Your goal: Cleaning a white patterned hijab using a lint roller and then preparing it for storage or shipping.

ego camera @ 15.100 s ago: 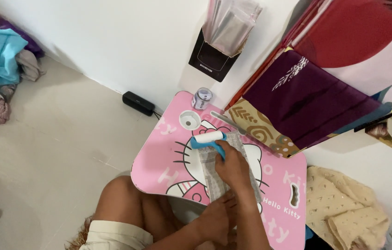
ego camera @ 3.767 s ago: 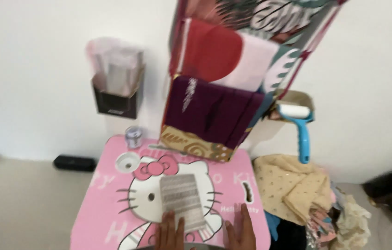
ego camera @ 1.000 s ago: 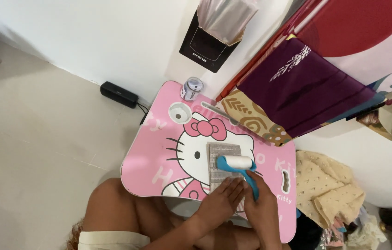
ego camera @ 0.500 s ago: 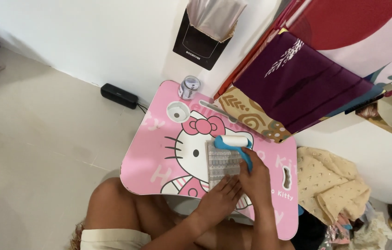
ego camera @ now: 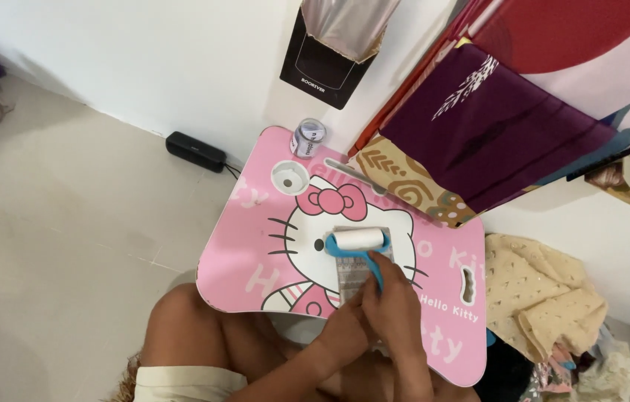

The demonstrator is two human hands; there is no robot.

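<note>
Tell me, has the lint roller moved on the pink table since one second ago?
Yes. The lint roller went up the grey cloth, away from the person, toward the cartoon bow on the pink table.

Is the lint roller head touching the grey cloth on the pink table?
Touching: head view shows the white roller lying on the grey cloth, no gap visible.

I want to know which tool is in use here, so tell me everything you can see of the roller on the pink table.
The roller has a white drum on a blue frame and a blue handle, plastic by the look. It lies across the far end of a pale patterned cloth on the pink table. The right hand grips the handle.
</note>
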